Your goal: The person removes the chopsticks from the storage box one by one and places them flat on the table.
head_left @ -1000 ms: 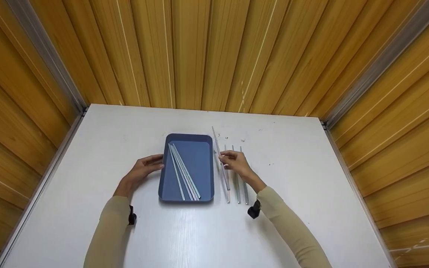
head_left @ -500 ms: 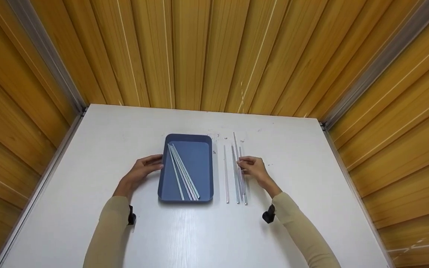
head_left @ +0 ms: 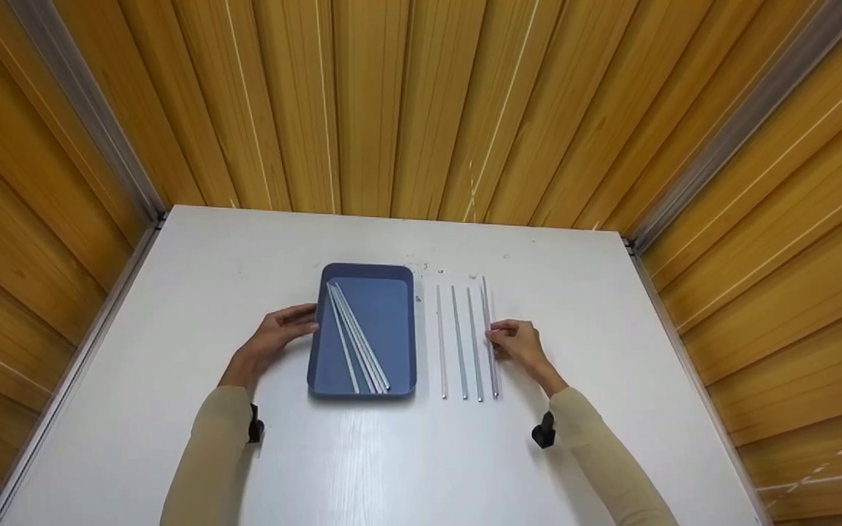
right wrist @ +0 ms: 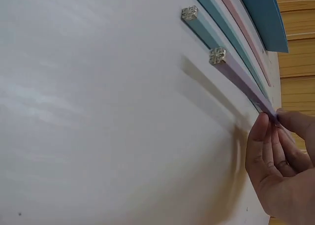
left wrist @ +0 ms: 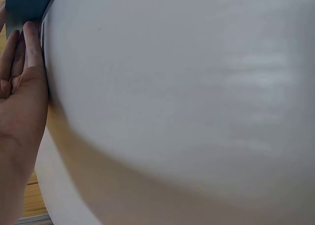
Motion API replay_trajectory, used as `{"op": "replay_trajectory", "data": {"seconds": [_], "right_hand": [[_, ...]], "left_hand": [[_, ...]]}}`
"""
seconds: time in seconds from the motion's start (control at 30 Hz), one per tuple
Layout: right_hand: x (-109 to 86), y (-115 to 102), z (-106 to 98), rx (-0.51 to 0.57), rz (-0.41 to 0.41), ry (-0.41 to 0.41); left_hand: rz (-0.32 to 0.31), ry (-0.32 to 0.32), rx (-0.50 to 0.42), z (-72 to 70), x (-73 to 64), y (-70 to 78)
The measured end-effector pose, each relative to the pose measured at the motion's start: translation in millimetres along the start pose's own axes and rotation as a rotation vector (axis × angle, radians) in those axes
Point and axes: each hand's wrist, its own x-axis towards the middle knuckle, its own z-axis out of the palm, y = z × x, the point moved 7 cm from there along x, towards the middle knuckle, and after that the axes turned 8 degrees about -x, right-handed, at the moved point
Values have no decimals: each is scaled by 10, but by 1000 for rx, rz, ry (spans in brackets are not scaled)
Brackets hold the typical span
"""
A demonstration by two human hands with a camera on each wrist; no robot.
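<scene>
My right hand (head_left: 522, 343) pinches a thin purple chopstick (right wrist: 244, 85) between thumb and fingertips. Its silver patterned end tips toward the wrist camera, and a separate shadow lies on the table beneath it. Left of it on the white table, a pink chopstick (head_left: 441, 343) and two blue-green chopsticks (right wrist: 227, 29) lie side by side, roughly parallel. My left hand (head_left: 278, 331) rests at the left side of a blue tray (head_left: 392, 307), fingers fairly straight against its wall. Inside the tray, several pale chopsticks (head_left: 359, 337) lie slanted, fanned at the near end.
The white table (head_left: 348, 467) ends at a yellow wood-look wall (head_left: 362, 109) behind, with similar panels on both sides. Small marks (head_left: 421, 267) dot the tabletop past the tray's far right corner.
My right hand has moved right with the purple chopstick, from beside the tray over the other chopsticks to the right end of the row. The left hand stays at the tray.
</scene>
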Motion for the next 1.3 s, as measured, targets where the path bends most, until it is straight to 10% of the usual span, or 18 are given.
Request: {"op": "replay_trajectory", "data": {"seconds": [0.8, 1.3], "right_hand": [[-133, 42, 91, -77, -212, 194], [-155, 108, 49, -87, -187, 224]], "left_hand": [[-1, 1, 13, 6, 4, 5], [16, 2, -6, 7, 1, 8]]}}
